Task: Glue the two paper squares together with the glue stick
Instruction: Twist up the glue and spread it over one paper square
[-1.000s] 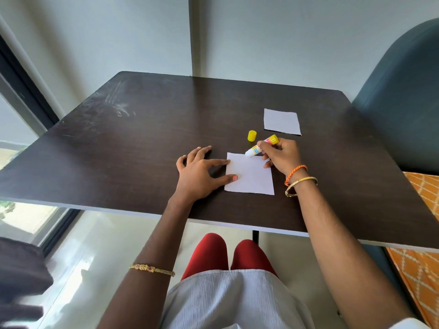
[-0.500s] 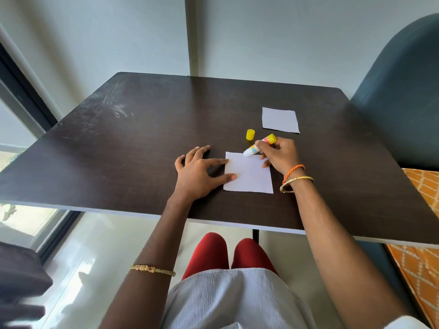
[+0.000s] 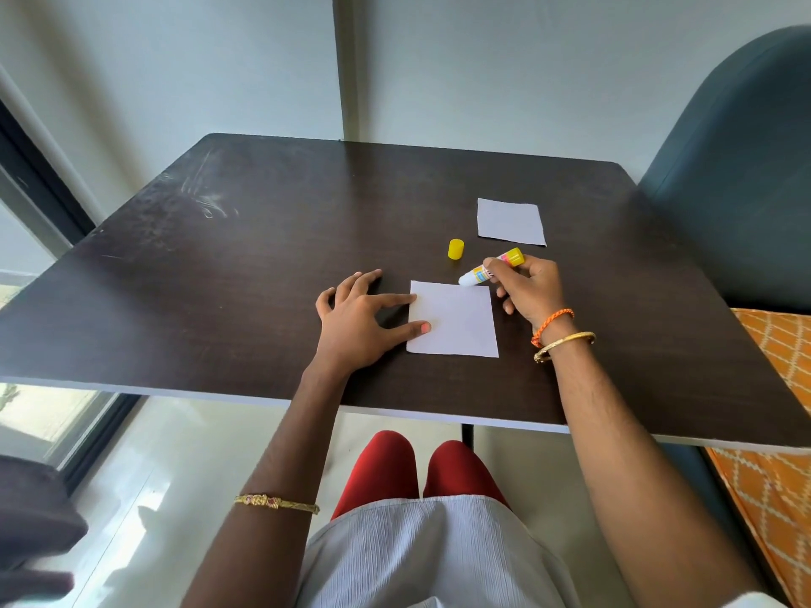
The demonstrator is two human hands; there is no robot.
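The left hand [image 3: 355, 320] is laid flat, fingers straight, pressing the near paper square [image 3: 454, 320] on the bench [image 3: 263, 278]. The yellow cap [image 3: 456, 249] stands just beyond. The glue stick [image 3: 489, 267] is gripped by the right hand [image 3: 529, 287], its tip at the square's far edge. The second square [image 3: 511, 221] lies farther right.

Cap [image 3: 456, 249] between near paper [image 3: 456, 320], far paper [image 3: 511, 221].

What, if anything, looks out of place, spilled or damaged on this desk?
Nothing stands out. The yellow plastic cap stands off the yellow-ended glue stick, as gluing requires. The dark wooden table shows pale scuff marks at its far left. Both white paper squares lie flat and undamaged.
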